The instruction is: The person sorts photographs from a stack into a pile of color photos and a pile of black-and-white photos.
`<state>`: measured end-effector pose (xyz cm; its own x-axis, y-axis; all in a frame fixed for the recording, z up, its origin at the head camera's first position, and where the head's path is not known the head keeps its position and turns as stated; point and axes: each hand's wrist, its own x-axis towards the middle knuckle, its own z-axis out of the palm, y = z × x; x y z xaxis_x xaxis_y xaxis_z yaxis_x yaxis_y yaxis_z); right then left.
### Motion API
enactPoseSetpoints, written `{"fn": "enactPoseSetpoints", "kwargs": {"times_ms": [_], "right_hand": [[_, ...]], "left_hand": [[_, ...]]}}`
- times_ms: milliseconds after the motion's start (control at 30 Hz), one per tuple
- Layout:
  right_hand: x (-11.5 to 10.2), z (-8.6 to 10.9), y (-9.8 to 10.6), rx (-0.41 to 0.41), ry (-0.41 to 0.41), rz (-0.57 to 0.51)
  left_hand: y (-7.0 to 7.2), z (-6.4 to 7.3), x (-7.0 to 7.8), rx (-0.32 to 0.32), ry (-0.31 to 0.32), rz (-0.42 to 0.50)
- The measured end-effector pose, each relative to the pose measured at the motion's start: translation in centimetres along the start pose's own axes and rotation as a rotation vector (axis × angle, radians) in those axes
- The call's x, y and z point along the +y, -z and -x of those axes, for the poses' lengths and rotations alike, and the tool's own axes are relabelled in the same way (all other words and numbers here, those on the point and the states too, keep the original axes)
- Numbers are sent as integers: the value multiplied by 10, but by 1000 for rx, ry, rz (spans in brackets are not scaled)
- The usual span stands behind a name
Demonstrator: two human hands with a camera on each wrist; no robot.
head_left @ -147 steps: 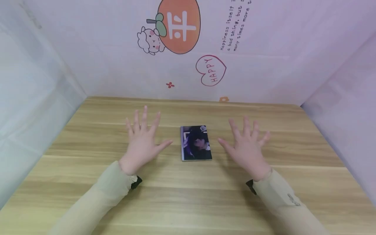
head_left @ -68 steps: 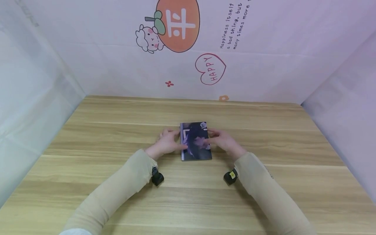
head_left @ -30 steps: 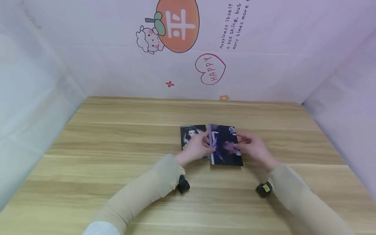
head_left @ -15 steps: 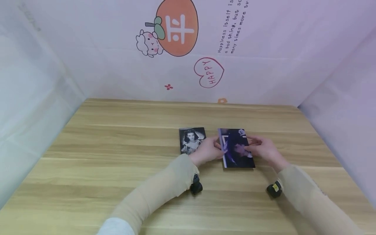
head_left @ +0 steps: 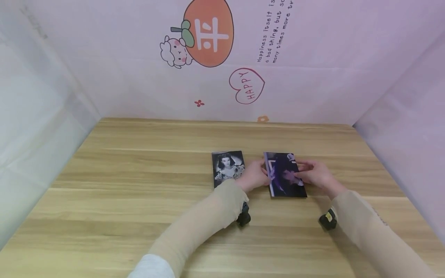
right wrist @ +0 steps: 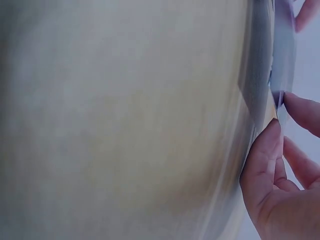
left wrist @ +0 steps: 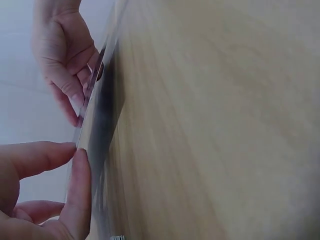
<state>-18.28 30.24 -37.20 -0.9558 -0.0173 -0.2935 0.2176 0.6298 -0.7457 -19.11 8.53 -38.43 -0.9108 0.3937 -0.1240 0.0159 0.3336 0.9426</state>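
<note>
Dark photo (head_left: 283,178) pinched at left edge by left hand (head_left: 255,175), at right edge by right hand (head_left: 318,177); held between both, just above table (head_left: 139,185). Left of dark photo: black-and-white photo (head_left: 226,166), partly covered by sleeve (head_left: 208,216).

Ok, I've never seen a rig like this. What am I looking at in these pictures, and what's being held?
There is no machine here: a person works with two bare hands. The wide picture comes from a camera on the head, looking forward and down. The two close pictures come from the wrist cameras, each looking along its own hand.

On the wooden table lies a black-and-white card, partly hidden behind the left arm. To its right is a purple card. The left hand pinches that one by its left edge, the right hand by its right edge. Close up, each hand has a thumb and finger on opposite faces.
</note>
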Motion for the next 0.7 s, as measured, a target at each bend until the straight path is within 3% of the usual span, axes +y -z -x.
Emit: {"fn": "enactPoseSetpoints", "kwargs": {"times_ms": [233, 433, 700], "right_hand": [[5, -3, 2, 0, 54, 92], [8, -5, 2, -18, 79, 163], [10, -6, 1, -39, 112, 170]], "left_hand": [[0, 2, 5, -11, -15, -179], [-3, -2, 2, -39, -90, -278], [-4, -3, 3, -53, -155, -455]]}}
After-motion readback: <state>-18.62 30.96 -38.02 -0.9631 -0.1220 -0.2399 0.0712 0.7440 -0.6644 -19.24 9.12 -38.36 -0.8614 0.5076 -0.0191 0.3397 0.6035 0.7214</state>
